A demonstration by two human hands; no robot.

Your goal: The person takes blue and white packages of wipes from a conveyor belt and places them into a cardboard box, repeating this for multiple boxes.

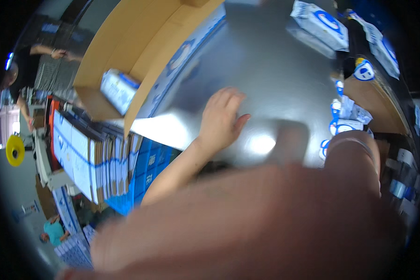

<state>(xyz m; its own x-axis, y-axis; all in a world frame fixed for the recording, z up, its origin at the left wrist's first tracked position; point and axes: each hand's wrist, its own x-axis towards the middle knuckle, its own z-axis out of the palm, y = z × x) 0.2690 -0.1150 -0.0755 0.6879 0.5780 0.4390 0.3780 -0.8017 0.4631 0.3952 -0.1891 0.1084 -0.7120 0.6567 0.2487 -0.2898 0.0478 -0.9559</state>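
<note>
My left hand [222,117] is over the shiny metal tabletop [266,70], back up, fingers slightly bent and thumb apart, holding nothing. Very close to the camera, my right hand [252,224] fills the lower view as a large blur; what it may hold or touch cannot be seen. Left of my left hand, an open cardboard box [143,45] lies with one white-and-blue soft pack [119,91] inside. Another white-and-blue pack [322,26] lies at the table's upper right. Several small packs [351,113] are at a second cardboard box [378,105] on the right, partly hidden by my right hand.
Flattened white-and-blue cartons [94,154] stand in a stack on the left, beside a blue plastic crate [150,164]. A further pack [381,45] lies at the far right, with bottles [399,189] below. Two other people [24,70] [54,231] are in the background at left.
</note>
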